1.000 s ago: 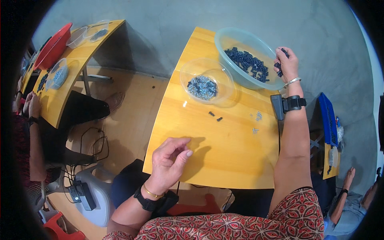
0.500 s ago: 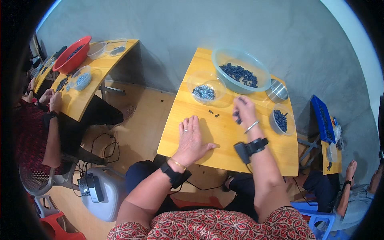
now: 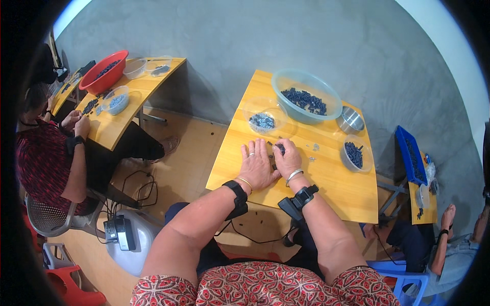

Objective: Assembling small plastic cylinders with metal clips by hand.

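My left hand (image 3: 256,167) lies flat on the yellow wooden table (image 3: 235,171), fingers stretched out. Close against its right side is my right hand (image 3: 289,159), its fingers curled round small black pieces (image 3: 279,148). More black pieces lie on the wood between the hands, partly hidden by the fingers. Several tiny silvery bits (image 3: 315,147) are scattered to the right of my right hand. Beyond my hands stand a clear bowl (image 3: 266,105) with silvery small parts and a pale teal basin (image 3: 332,104) with many black pieces.
At the table's right are a metal bowl (image 3: 351,120) and a clear tub (image 3: 368,162) of black pieces. A co-worker sits at the left table (image 3: 120,130), which holds a red basin (image 3: 118,69). Further right, a blue tray (image 3: 403,133) and another person are visible.
My right hand has moved left and nearer, up to my left hand. My left hand has shifted right, over by the black pieces. Silvery bits now show on the wood at right.
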A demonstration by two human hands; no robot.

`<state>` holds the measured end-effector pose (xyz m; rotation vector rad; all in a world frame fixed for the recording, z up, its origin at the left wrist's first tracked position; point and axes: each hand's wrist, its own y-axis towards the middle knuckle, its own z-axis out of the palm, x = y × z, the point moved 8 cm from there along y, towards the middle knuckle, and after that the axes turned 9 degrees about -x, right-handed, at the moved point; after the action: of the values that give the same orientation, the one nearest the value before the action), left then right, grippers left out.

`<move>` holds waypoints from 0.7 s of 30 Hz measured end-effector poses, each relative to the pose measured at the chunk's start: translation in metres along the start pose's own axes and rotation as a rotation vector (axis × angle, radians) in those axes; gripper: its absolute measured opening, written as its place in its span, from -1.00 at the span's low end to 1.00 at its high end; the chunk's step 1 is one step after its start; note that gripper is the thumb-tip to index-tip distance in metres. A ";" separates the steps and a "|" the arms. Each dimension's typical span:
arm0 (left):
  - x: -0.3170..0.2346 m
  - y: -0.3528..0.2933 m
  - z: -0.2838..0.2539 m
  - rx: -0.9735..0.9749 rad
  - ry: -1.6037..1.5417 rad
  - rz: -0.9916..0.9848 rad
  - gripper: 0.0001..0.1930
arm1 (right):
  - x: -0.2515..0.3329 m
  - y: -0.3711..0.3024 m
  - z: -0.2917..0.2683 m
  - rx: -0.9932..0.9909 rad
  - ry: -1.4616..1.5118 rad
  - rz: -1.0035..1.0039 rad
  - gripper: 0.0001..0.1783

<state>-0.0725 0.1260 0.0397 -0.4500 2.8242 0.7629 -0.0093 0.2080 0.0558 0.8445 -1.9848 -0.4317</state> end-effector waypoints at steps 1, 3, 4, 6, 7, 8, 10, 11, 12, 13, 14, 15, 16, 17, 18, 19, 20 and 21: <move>-0.001 0.001 -0.001 0.002 -0.001 0.001 -0.06 | 0.000 -0.001 -0.001 -0.007 -0.005 -0.014 -0.86; -0.002 0.002 0.006 0.148 -0.060 -0.032 -0.07 | -0.002 -0.002 -0.001 -0.013 -0.009 -0.028 -0.86; -0.001 0.001 0.009 0.148 -0.059 -0.033 -0.07 | -0.004 -0.003 0.001 0.006 -0.021 -0.036 -0.86; -0.003 0.001 0.003 -0.036 -0.030 0.028 -0.09 | -0.006 -0.004 0.003 0.025 -0.032 -0.043 -0.85; -0.002 0.001 0.004 -0.035 -0.030 0.027 -0.09 | -0.003 -0.004 0.004 0.030 -0.025 -0.071 -0.85; -0.001 0.000 0.005 -0.030 -0.027 0.024 -0.09 | 0.000 -0.005 0.004 0.034 -0.019 -0.098 -0.84; -0.001 0.000 0.005 -0.025 -0.026 0.022 -0.09 | -0.002 -0.006 0.005 0.024 -0.002 -0.096 -0.82; -0.001 0.000 0.005 -0.031 -0.034 0.018 -0.09 | -0.003 -0.006 0.004 0.015 0.015 -0.095 -0.79; -0.003 0.001 0.000 -0.035 -0.043 0.014 -0.08 | -0.003 -0.006 0.003 0.014 0.014 -0.093 -0.79; -0.004 0.003 -0.004 -0.034 -0.044 0.016 -0.08 | -0.002 -0.005 0.003 0.020 0.040 -0.108 -0.76; -0.005 0.003 -0.002 0.063 -0.054 -0.005 -0.07 | -0.001 -0.005 0.002 0.025 0.065 -0.123 -0.73; -0.004 0.002 0.000 0.159 -0.063 -0.029 -0.06 | -0.001 -0.005 0.000 0.026 0.067 -0.122 -0.73; -0.004 0.001 0.001 0.160 -0.061 -0.030 -0.06 | -0.004 -0.004 0.001 0.066 0.153 -0.062 -0.70; -0.003 0.000 0.003 0.139 -0.056 -0.031 -0.06 | -0.006 -0.004 0.003 0.105 0.239 -0.002 -0.66; -0.004 0.000 0.001 0.118 -0.053 -0.030 -0.05 | -0.005 -0.003 0.001 0.104 0.239 0.000 -0.66; -0.004 0.000 0.001 0.120 -0.052 -0.028 -0.05 | -0.006 -0.002 -0.002 0.087 0.330 0.053 -0.63; -0.004 0.000 0.001 0.128 -0.050 -0.038 -0.05 | -0.008 -0.001 -0.004 0.069 0.422 0.106 -0.61; -0.004 0.000 0.001 0.136 -0.049 -0.048 -0.05 | -0.012 -0.002 -0.004 0.095 0.460 0.155 -0.56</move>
<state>-0.0685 0.1276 0.0402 -0.4689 2.7866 0.5606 -0.0009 0.2155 0.0494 0.7615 -1.6340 -0.0434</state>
